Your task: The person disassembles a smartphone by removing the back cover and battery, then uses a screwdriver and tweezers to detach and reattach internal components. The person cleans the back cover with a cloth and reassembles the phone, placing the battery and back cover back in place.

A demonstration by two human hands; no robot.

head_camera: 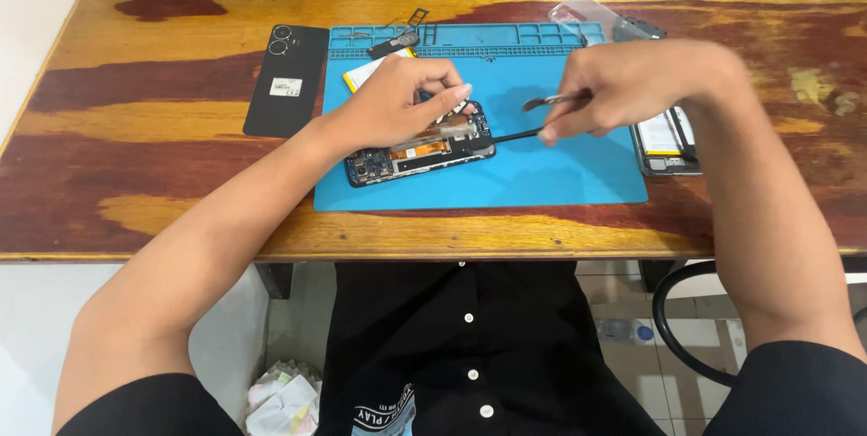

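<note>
An opened phone [417, 154] with its circuit board bare lies on a blue work mat [560, 174]. My left hand [393, 106] presses down on the phone's upper part, fingers spread over it. My right hand [623, 84] grips a thin black tool [513, 137] whose tip touches the phone's right end. A second metal tool end [542, 102] sticks out of the same hand.
A black phone back cover [287, 79] lies left of the mat on the wooden table [163, 165]. Another phone part with a battery [664, 138] sits at the mat's right edge. Small parts [395, 43] rest in the mat's top tray. A clear plastic bag [578, 13] lies beyond.
</note>
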